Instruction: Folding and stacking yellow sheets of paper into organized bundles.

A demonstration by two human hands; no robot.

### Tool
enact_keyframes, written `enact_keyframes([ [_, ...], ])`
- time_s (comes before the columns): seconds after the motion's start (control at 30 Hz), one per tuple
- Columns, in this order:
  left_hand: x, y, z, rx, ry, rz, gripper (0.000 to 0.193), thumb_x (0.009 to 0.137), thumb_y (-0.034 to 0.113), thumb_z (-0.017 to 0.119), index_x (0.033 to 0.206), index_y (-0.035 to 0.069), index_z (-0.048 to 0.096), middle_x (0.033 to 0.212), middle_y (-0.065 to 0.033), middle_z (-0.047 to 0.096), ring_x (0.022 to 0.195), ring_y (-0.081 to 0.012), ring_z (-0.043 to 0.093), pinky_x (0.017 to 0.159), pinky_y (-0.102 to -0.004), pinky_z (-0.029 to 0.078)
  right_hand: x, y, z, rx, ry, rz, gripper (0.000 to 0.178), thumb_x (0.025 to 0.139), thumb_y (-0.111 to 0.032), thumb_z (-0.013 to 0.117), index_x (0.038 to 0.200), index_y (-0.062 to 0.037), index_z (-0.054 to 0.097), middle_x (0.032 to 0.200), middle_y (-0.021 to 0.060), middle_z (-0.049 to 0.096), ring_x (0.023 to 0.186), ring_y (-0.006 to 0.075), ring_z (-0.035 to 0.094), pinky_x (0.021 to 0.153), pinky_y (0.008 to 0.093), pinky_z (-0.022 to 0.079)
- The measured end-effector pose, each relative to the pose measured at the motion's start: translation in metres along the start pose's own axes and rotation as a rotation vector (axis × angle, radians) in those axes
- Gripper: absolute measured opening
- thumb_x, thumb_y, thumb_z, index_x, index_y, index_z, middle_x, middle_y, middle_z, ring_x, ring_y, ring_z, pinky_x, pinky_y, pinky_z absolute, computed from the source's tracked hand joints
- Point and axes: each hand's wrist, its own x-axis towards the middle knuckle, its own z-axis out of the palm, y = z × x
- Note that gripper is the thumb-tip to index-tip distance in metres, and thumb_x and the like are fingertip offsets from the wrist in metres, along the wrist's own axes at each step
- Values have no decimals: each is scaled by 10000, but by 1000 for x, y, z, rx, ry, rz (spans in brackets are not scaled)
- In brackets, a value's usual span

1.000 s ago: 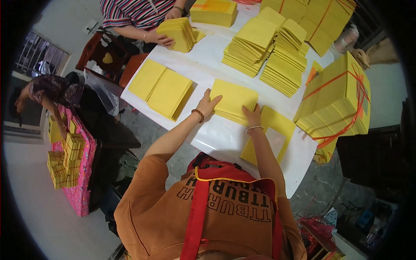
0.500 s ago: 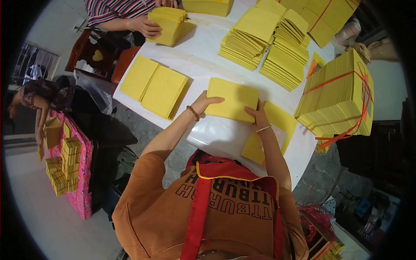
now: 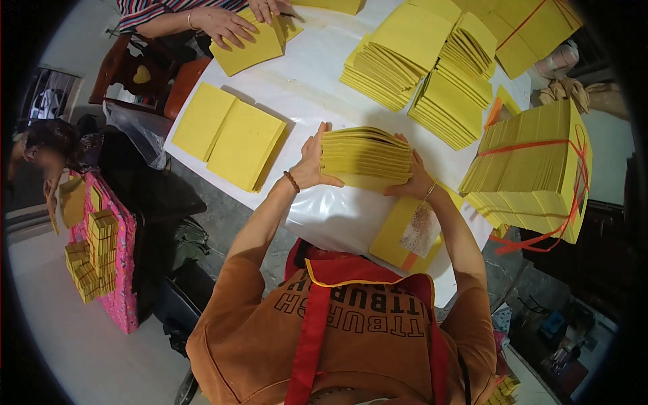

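Between my two hands, over the white table (image 3: 314, 101), is a stack of folded yellow paper (image 3: 366, 158), its layered edges turned toward me. My left hand (image 3: 309, 165) presses against its left end, thumb along the near lower side. My right hand (image 3: 420, 177) grips the right end, with the fingers behind it and thumb at the lower corner. A flat yellow piece with a pale window-like patch and an orange strip (image 3: 412, 233) lies under my right wrist. Two yellow stacks side by side (image 3: 229, 138) rest to the left of my left hand.
Taller yellow stacks (image 3: 405, 57) stand at the back. A big bundle tied with red string (image 3: 523, 165) is at the right edge. Across the table, a co-worker's hands (image 3: 233, 25) touch another yellow stack. At far left, a person bends beside a pink-covered table (image 3: 121, 283) with yellow bundles.
The stack in my hands has tipped from broad face up to edges showing. My hands have moved to its ends. The co-worker's stack has been lowered, with a hand now spread on it.
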Motion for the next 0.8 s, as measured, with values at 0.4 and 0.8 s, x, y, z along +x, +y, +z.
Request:
enact_keyframes([
  [0.4,31,1,5,277,18,144,1005,582,427,792,1342,44,256,1352,-160,345,1264,-307,316,1061,-483,110,9,7,-11,-45,138,-2,1136,492,-547,794,1410,-172,240,1468,95,203,1362,259,186,1067,573,1],
  [0.8,33,21,-8,123,-13,-48,879,616,353,784,1325,101,328,1290,-141,406,1260,-291,337,1043,-419,205,22,15,-1,109,198,-35,889,621,-421,781,1327,-99,346,1368,100,370,1302,242,304,1070,531,143],
])
